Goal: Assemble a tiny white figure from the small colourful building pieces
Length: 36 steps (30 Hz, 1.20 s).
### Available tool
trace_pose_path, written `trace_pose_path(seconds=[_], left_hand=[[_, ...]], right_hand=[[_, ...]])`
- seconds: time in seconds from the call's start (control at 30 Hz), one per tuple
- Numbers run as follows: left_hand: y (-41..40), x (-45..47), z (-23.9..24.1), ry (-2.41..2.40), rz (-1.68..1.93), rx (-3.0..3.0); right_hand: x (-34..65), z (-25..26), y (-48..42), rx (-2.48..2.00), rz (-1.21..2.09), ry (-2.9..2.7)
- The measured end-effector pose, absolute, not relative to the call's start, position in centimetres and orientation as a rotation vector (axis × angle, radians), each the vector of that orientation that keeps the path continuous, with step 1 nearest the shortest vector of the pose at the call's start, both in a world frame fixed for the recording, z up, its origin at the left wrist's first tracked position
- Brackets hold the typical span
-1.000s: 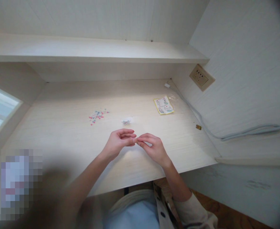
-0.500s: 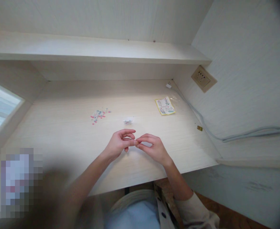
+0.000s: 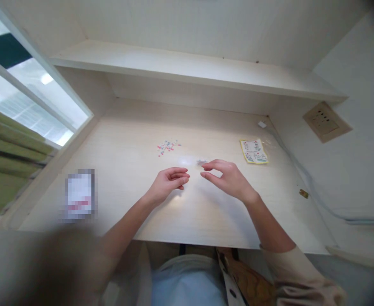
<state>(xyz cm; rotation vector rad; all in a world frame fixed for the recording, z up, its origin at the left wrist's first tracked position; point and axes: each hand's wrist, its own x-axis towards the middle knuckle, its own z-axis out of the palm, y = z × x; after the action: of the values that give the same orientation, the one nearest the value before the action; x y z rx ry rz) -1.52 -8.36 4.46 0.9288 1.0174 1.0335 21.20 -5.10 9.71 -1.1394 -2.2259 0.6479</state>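
Observation:
My left hand (image 3: 166,185) is held above the desk (image 3: 187,221) with its fingers curled and the thumb pressed toward them. Something tiny and yellowish may be at the thumb tip, too small to name. To its right, my right hand (image 3: 230,178) has thumb and forefinger apart, with nothing visible between them. Its forefinger tip is beside a small whitish pile of little pieces (image 3: 201,162), partly covered by that hand. Farther back lies a loose scatter of small pink, red and blue pieces (image 3: 168,147).
A yellow-edged printed sheet (image 3: 253,151) lies at the right, near a white plug (image 3: 262,124) and its grey cable (image 3: 298,163). A small gold-coloured piece (image 3: 303,194) is by the right wall, below a socket (image 3: 327,121). A blurred-out item (image 3: 79,193) lies at left.
My hands, whose fingertips met before, have separated. The right one has opened and reached forward to the whitish pile. The camera view has turned left, showing more of the window.

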Motion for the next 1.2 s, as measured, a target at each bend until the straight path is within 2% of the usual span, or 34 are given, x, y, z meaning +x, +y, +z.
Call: trace_pose_path(seconds=[0.3, 0.53, 0.93, 1.2], left_hand=[[-8.3, -5.8, 4.8, 1.201, 1.110, 0.908], [-7.8, -6.8, 4.1, 1.185, 1.156, 0.762], [-7.4, -7.7, 3.7, 1.216, 1.157, 0.664], [-7.5, -7.2, 4.3, 1.220, 1.185, 0.680]], right_hand=[[11.4, 7.1, 4.7, -1.095, 0.463, -2.633], [6.4, 5.4, 8.3, -1.204, 0.359, -2.751], [5.5, 4.1, 9.3, -1.265, 0.369, -2.758], [6.6, 4.7, 8.8, -1.149, 0.436, -2.630]])
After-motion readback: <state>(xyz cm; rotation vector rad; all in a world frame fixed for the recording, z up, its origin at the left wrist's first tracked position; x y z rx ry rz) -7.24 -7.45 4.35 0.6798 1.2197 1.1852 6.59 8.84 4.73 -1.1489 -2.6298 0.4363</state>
